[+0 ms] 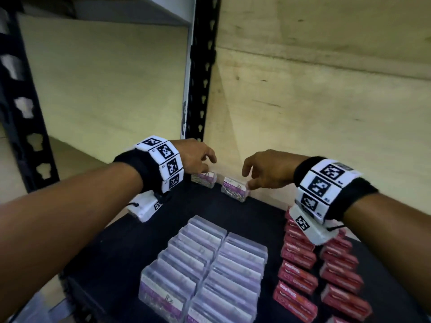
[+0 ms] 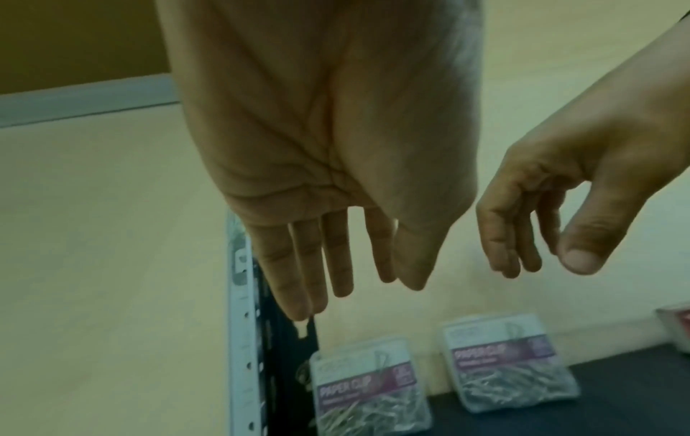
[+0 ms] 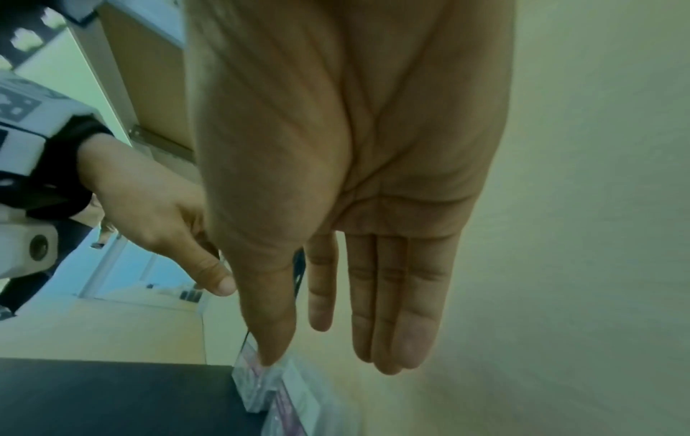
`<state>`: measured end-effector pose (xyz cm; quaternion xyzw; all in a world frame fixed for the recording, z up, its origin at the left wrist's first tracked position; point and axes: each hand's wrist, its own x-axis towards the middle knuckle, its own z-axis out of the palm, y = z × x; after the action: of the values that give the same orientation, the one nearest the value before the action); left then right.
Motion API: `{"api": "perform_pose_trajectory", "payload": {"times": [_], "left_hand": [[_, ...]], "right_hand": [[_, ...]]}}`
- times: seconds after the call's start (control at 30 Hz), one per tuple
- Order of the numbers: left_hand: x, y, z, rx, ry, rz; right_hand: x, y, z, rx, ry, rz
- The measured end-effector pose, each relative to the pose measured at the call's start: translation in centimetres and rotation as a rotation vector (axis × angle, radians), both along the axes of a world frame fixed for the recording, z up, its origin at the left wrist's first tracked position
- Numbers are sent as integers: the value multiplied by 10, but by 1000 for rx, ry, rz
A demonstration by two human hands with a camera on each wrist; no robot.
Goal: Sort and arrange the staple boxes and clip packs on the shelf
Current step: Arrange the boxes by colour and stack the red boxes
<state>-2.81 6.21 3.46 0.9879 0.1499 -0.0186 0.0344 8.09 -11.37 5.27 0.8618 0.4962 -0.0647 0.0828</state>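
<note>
Pale plywood backs the black shelf (image 1: 130, 248), where clear clip packs (image 1: 205, 264) sit in two rows beside red staple boxes (image 1: 300, 285). Two more clip packs (image 1: 235, 188) stand at the back wall. Left hand (image 1: 196, 157) hovers above one with fingers spread; right hand (image 1: 268, 170), fingers straight, touches the other with its thumb.
</note>
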Motion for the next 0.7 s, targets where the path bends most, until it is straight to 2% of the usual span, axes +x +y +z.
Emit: {"api": "perform_pose_trajectory", "payload": {"times": [0.33,0.47,0.7], "left_hand": [[29,37,-33,-20,50,31],[28,38,-33,6,61,22],[15,22,-25,31,136,-59]], "right_hand": [[21,31,-19,-89,-17,-12],[21,32,-27,-127,-22,-12],[17,23,-22,-143,105,-33]]}}
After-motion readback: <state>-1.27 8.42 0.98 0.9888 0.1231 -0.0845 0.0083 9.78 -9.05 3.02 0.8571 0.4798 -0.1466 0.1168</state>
